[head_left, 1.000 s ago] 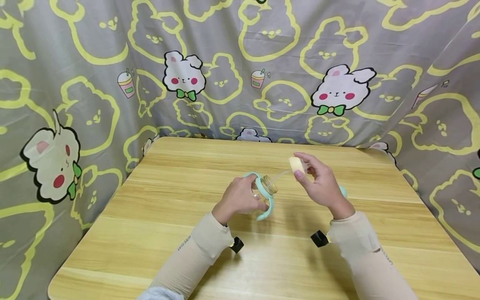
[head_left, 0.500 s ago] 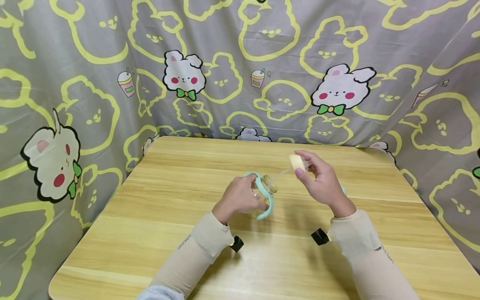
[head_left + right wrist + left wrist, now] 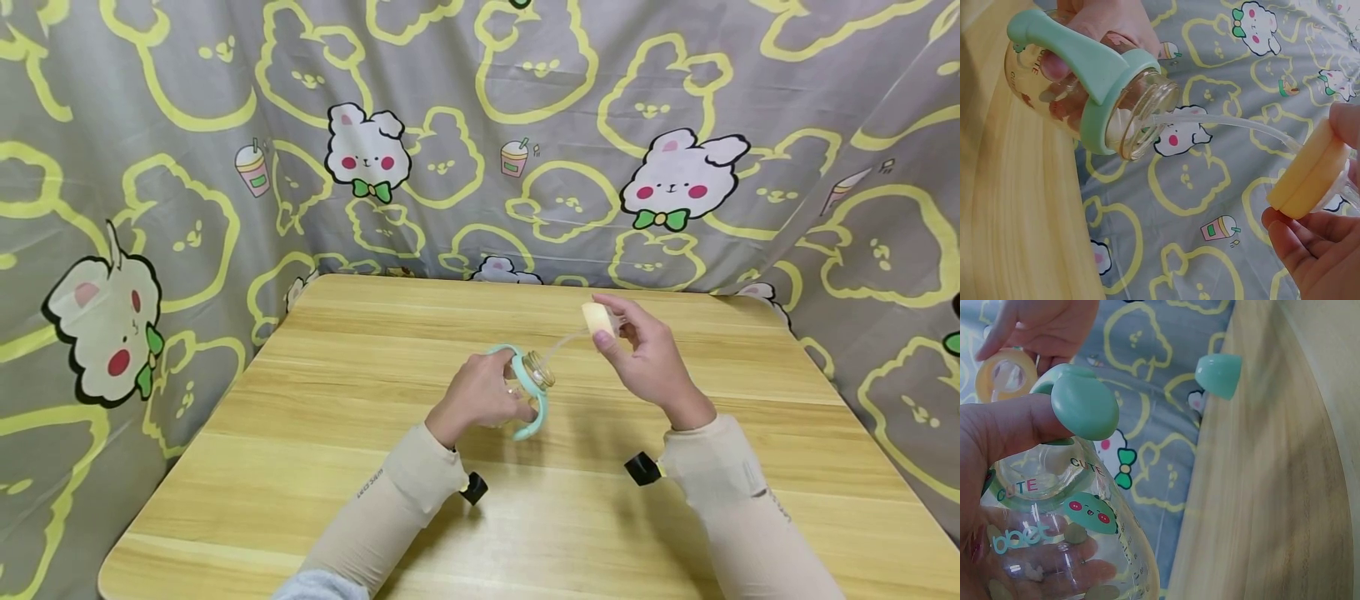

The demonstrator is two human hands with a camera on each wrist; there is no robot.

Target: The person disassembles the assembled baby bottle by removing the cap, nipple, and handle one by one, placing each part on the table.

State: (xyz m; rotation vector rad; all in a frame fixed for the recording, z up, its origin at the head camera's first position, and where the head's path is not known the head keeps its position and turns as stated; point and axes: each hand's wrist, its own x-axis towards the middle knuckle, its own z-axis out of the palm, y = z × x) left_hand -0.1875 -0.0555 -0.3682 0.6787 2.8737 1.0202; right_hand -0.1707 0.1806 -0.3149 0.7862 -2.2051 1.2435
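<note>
My left hand grips a clear baby bottle with a mint-green two-handled ring around its neck. The bottle is tilted, its open threaded mouth facing the right hand. Between the thumb and fingers of my right hand is a pale yellow bottle collar, with a clear teat partly hidden behind the fingers. From the collar a soft translucent straw curves across, its far end inside the bottle's mouth. Collar and bottle stand apart, both above the table.
A mint-green bottle cap stands on the wooden table; in the head view the right hand hides it. A grey patterned curtain surrounds the table's back and sides. Small black wrist cameras sit at both cuffs.
My right hand has moved slightly up and to the right with the collar, and more of the straw shows outside the bottle. The left hand and bottle have stayed in place.
</note>
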